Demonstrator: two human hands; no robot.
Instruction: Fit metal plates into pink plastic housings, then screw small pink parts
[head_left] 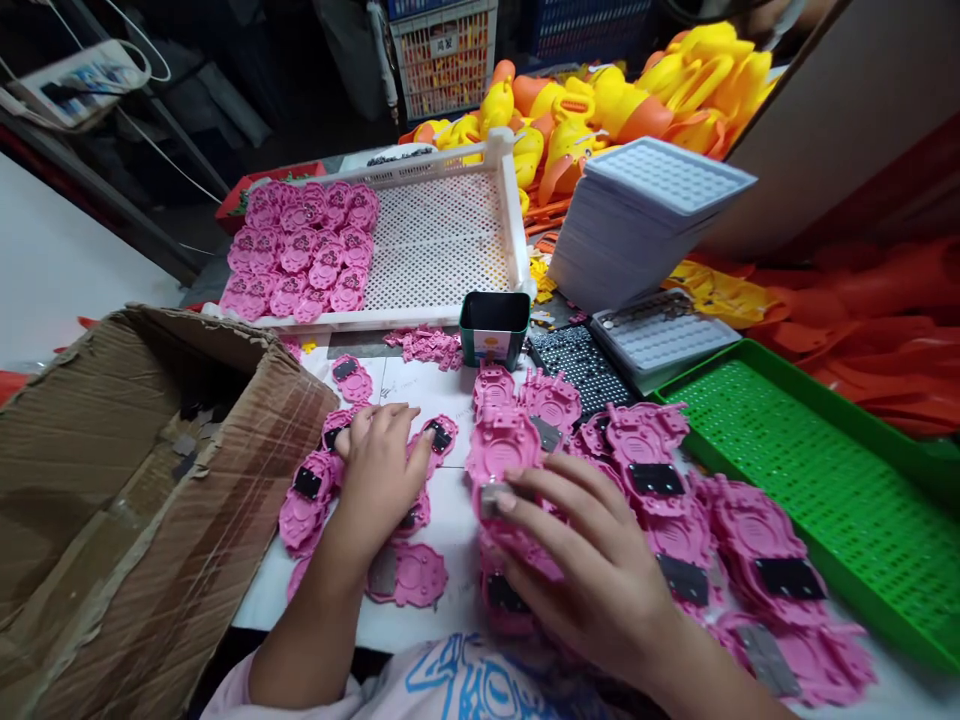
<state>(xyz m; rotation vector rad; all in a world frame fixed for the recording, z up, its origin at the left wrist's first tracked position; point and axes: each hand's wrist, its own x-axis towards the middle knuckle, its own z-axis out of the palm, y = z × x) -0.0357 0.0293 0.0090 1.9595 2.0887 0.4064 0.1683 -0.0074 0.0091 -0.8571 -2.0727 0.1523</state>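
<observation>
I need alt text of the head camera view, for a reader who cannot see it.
The left hand is spread over pink parts, and the right hand touches another, at its grey plate. A cardboard box stands at left, a green tray at right, a white crate behind.

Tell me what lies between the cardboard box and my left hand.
Pink parts, some with black plates, lie between the box and your left hand, in the head view.

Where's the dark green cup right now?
In the head view, the dark green cup stands near the middle, just beyond the pink parts, against the white crate's near edge.
</observation>
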